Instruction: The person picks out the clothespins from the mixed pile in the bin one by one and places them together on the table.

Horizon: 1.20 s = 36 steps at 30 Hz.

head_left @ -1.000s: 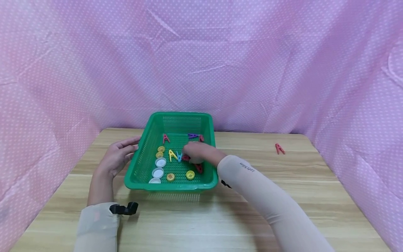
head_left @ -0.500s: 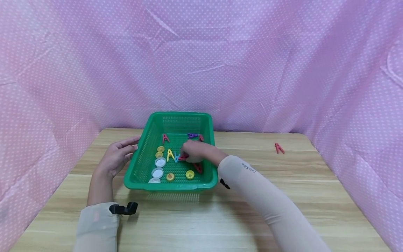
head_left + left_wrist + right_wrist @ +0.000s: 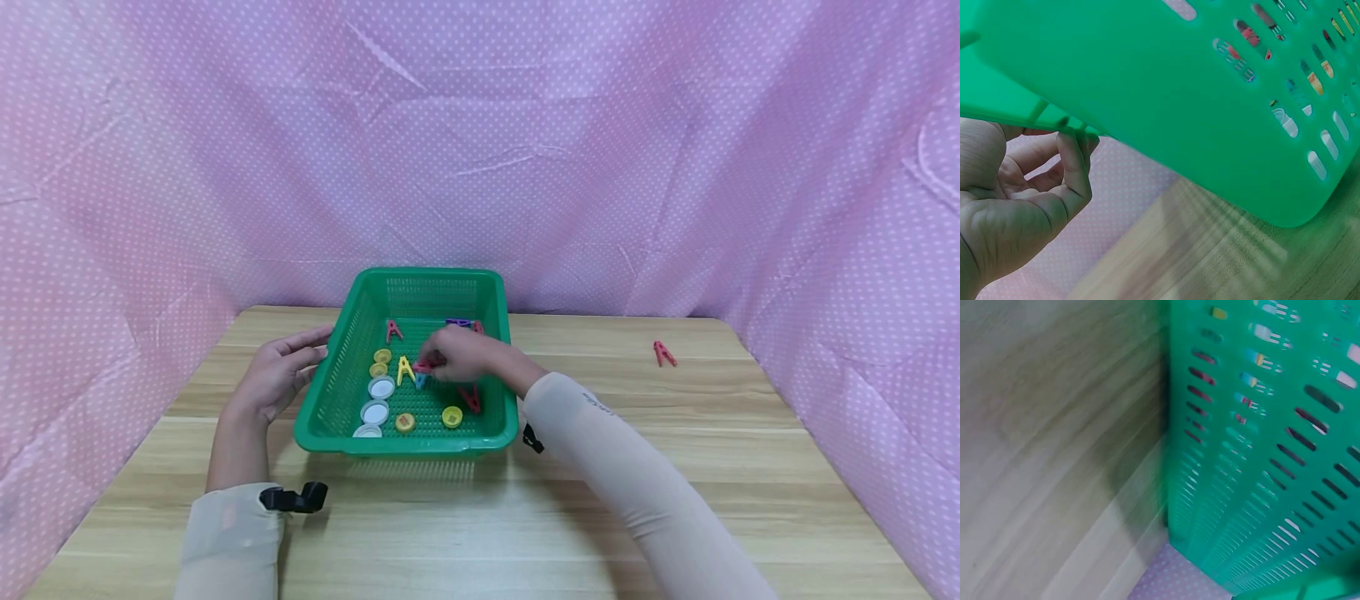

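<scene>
A green plastic basket stands on the table, with small clothespins and round caps inside. At its left side, my left hand holds the rim with bent fingers and thumb, seen from below in the left wrist view. My right hand reaches into the basket and pinches a red clothespin over a blue clothespin. Just left of these lies a yellow clothespin. Another red clothespin lies below the right hand. In the right wrist view, the basket's slotted wall hides that hand.
White caps and yellow caps line the basket's left side. A tan cap and a yellow cap lie near the front. Purple clothespin at the back right. One red clothespin lies on the table, right.
My right hand has shifted left with the red clothespin, which now overlaps the blue one. The yellow clothespin has turned and slid slightly left. My left hand stays at the rim.
</scene>
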Motion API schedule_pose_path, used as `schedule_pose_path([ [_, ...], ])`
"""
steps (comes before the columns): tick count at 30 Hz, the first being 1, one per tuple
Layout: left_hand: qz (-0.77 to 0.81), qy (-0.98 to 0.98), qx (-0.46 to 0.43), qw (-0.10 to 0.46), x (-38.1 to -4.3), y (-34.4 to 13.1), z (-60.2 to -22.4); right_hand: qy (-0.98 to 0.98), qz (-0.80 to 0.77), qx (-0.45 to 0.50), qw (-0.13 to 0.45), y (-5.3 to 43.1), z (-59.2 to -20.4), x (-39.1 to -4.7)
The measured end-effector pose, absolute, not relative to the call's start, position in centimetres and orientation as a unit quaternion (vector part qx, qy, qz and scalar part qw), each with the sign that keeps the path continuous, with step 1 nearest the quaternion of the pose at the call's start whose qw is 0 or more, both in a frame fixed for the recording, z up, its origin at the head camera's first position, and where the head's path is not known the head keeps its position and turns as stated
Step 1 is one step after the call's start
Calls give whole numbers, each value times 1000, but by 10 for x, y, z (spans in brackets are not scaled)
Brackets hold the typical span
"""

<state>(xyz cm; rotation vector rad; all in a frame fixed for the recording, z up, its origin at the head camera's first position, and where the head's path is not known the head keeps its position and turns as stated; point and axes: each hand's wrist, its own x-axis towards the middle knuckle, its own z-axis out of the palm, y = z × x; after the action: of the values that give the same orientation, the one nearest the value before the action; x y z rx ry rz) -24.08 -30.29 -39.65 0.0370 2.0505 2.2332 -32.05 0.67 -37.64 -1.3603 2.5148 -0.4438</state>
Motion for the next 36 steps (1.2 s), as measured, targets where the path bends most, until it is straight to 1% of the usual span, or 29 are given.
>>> schedule_pose_path([
  [8, 734, 677, 12, 55, -241, -303, -397, 864, -162, -469, 83, 13, -369, -320],
  [19, 732, 679, 13, 57, -238, -303, -396, 856, -176, -486, -7, 32, -355, -316],
  [22, 734, 677, 13, 58, -238, -303, -397, 858, -182, -479, -30, 39, -354, -314],
  [28, 733, 678, 15, 56, -238, -304, -399, 869, -206, -448, -49, 55, -354, -311],
  [36, 730, 681, 20, 55, -239, -304, -398, 870, -251, -415, -93, 78, -354, -307],
])
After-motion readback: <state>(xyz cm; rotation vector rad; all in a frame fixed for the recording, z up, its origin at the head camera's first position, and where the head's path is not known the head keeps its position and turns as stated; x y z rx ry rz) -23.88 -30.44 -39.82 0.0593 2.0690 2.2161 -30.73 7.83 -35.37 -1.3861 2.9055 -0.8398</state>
